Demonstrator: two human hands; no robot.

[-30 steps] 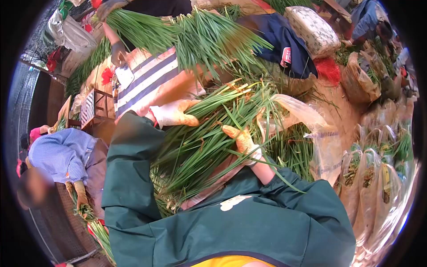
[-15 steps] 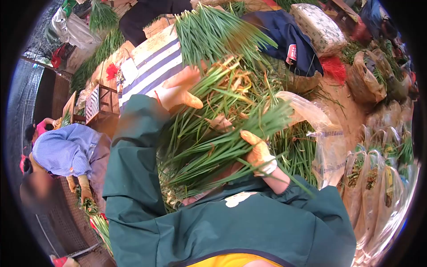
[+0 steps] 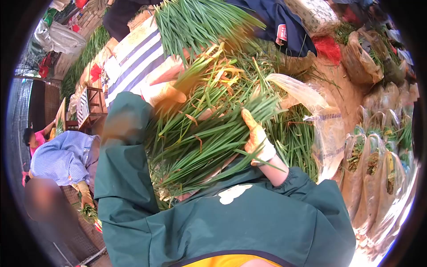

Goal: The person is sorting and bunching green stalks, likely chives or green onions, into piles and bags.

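Observation:
A bunch of long green leaves (image 3: 209, 133) lies across the lap of the dark green smock. My right hand (image 3: 259, 139), in an orange-and-white glove, is closed around its right part, thumb on top; its other fingers are mostly hidden. My left hand (image 3: 163, 92), gloved too and partly blurred, is at the upper left of the bunch, thumb and fingers apart, close to some loose stalks. Beyond the hands is a heap of loose green and yellowed leaves (image 3: 224, 73). More green leaves (image 3: 296, 144) lie right of my right hand, beside a clear plastic bag (image 3: 327, 129).
A thick pile of green leaves (image 3: 200, 24) lies at the top by a striped cloth (image 3: 138, 58) and a dark blue garment (image 3: 284, 22). Filled plastic bags (image 3: 369, 178) stand at right. A person in a checked top (image 3: 66, 155) bends at left, near a stool (image 3: 89, 107).
The view has shifted, so the surroundings appear further up and left. My left hand has moved a little left with its fingers still apart. My right hand still holds the bunch, which now looks more level.

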